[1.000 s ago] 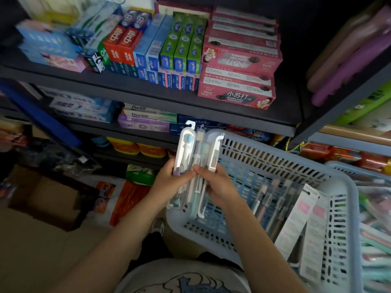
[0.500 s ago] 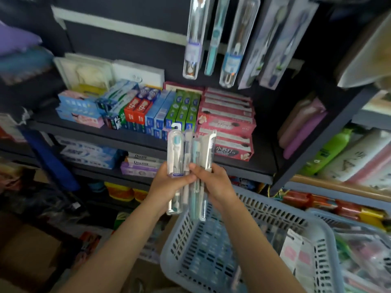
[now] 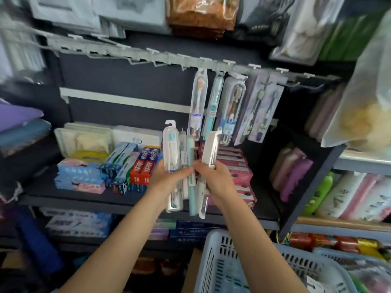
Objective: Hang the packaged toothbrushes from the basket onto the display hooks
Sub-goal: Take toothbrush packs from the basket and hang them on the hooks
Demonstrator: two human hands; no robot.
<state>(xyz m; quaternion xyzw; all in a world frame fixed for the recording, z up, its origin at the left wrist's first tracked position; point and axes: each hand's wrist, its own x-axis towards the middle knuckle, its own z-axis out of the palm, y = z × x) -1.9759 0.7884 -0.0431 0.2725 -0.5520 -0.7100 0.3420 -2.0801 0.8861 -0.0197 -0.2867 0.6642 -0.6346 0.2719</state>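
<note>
Now both clasp the fanned toothbrush packs (image 3: 186,166), left hand (image 3: 169,178) and right hand (image 3: 213,178), just below the hook rail (image 3: 160,58). Separate one pack with the right. Thread its hang hole over a bare hook, beside those already hanging (image 3: 220,106)

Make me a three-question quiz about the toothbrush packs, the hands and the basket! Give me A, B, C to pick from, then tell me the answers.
1. Where is the basket?
A. Below the hands
B. On the top shelf
C. Hanging from a hook

2. What colour are the boxes stacked right behind the held toothbrush packs?
A. Yellow
B. Pinkish red
C. Black

3. What are the left hand and right hand doing?
A. Resting flat on the shelf
B. Gripping the packs
C. Holding the basket

Answers: 1 A, the basket sits at the bottom of the view; 2 B, the stack is pinkish red; 3 B, both hands' fingers curl round the packs.
</note>
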